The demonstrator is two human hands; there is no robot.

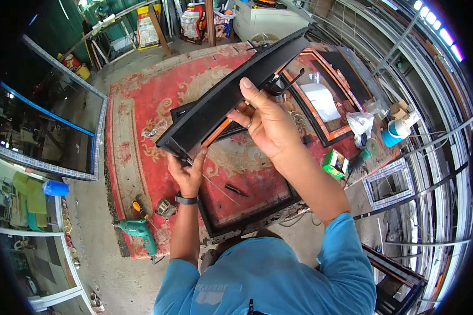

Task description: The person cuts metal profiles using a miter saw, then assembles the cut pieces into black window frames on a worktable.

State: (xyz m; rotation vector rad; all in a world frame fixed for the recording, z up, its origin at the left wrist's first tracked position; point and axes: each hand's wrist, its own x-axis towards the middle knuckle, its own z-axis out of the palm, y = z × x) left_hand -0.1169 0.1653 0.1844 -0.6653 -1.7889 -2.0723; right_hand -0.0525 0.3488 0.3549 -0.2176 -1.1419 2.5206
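My right hand [267, 126] grips a black window sash [220, 97] near its middle, thumb on the wide black face and fingers curled beneath. At the sash's lower left end, my left hand [188, 172] pinches the corner between thumb and fingers. The sash is lifted off the table and tilted, its far end up to the right. An orange strip [217, 132] shows along its underside. A black handle [291, 79] sticks out beyond my right hand. Below lies a black frame [247, 224] on the red carpet, with a black pen [236, 189] inside its outline.
A red patterned carpet [136, 113] covers the table. At its near left lie a green drill [136, 232], a screwdriver [137, 207] and a tape measure [166, 207]. An orange-and-black frame [310, 118], a plastic bag [360, 125] and a green box [335, 164] lie to the right.
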